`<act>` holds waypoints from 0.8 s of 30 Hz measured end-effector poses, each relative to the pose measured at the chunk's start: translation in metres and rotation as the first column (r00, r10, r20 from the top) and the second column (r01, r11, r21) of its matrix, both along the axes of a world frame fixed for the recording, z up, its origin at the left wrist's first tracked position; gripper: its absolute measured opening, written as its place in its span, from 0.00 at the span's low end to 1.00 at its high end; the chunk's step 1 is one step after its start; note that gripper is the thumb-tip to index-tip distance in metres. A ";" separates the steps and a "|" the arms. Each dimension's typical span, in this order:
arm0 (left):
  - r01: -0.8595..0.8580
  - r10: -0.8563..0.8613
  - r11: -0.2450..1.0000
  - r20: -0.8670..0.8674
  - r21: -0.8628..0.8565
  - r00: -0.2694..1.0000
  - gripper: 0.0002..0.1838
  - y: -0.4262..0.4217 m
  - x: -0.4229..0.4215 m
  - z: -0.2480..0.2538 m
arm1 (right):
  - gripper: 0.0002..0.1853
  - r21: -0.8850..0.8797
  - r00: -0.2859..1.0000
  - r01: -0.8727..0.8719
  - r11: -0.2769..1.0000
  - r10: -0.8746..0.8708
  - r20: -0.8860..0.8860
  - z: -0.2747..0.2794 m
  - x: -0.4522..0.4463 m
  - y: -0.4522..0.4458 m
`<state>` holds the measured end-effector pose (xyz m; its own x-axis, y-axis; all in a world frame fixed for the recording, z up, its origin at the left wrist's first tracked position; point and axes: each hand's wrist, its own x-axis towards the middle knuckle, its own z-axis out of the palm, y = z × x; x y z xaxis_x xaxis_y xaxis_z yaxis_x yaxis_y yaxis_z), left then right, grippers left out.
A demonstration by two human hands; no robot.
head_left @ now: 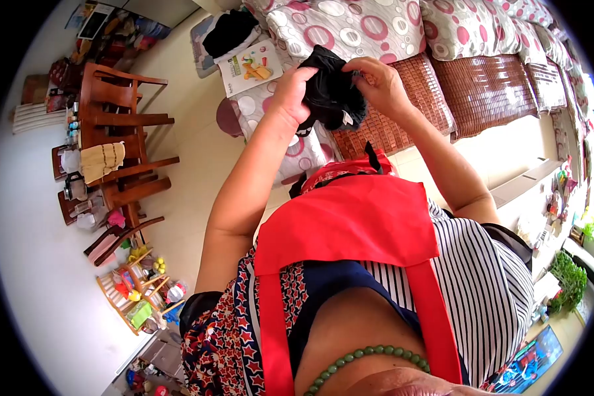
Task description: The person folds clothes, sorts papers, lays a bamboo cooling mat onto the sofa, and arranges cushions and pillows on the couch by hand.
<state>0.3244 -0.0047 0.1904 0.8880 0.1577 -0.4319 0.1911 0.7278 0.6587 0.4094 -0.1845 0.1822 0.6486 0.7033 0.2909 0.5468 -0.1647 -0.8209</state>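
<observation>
A bunched black cloth point(330, 89) hangs between my two hands, with a small white tag near its lower edge. My left hand point(293, 92) grips its left side, the thumb lying over the fabric. At the upper right, my right hand point(381, 84) pinches the cloth's edge between curled fingers. The cloth is above the front of a sofa covered in circle-patterned fabric. Behind my left hand, a white printed booklet point(249, 68) lies on the sofa, and a folded black item point(231, 33) rests just beyond it.
Brown woven mats point(482, 92) cover the sofa seats, with patterned cushions point(350, 28) behind. Wooden chairs point(122, 138) stand at the left, one with a yellow cloth point(102, 162). A low table point(525, 181) is at the right. Green plants point(566, 282) and a television point(531, 360) are at the lower right.
</observation>
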 end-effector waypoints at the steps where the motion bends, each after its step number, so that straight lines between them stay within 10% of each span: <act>1: 0.004 -0.003 1.000 0.013 -0.013 1.000 0.14 -0.002 0.001 0.000 | 0.20 0.023 0.998 0.031 0.999 -0.029 -0.059 -0.008 0.003 0.000; 5: -0.033 0.039 0.994 0.061 -0.103 0.997 0.16 -0.001 -0.002 0.009 | 0.24 0.110 0.839 0.046 0.993 0.021 -0.544 -0.079 0.007 -0.002; 7: -0.031 0.050 0.985 0.106 -0.170 0.993 0.15 0.003 -0.006 0.019 | 0.23 0.064 0.627 0.076 0.995 0.002 -0.779 -0.100 0.002 -0.007; 8: -0.031 0.059 0.979 0.131 -0.202 0.990 0.14 0.006 -0.007 0.023 | 0.21 0.138 0.306 0.172 0.975 0.080 -0.949 -0.106 -0.005 -0.006; 10: -0.009 0.047 0.969 0.150 -0.247 0.988 0.14 0.013 -0.010 0.024 | 0.21 0.223 -0.044 0.218 0.950 0.238 -0.970 -0.120 -0.013 -0.006; 16: -0.072 0.106 0.977 0.167 -0.200 0.980 0.14 0.021 -0.015 0.030 | 0.22 0.274 -0.331 0.307 0.911 0.372 -0.867 -0.090 -0.012 0.007; 20: -0.100 0.145 0.976 0.234 -0.194 0.961 0.17 0.029 -0.023 0.031 | 0.25 0.678 -0.103 0.267 0.685 0.720 -0.687 -0.067 0.000 -0.007; 24: -0.019 0.088 0.973 0.296 -0.229 0.951 0.20 0.036 -0.029 0.034 | 0.30 0.551 0.114 0.163 0.819 0.539 -0.835 -0.048 0.021 -0.023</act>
<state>0.2951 0.0313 0.2248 0.9747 0.1401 -0.1742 -0.0348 0.8650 0.5006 0.4300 -0.2074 0.1345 0.4735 0.8675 -0.1526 -0.7692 0.3228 -0.5514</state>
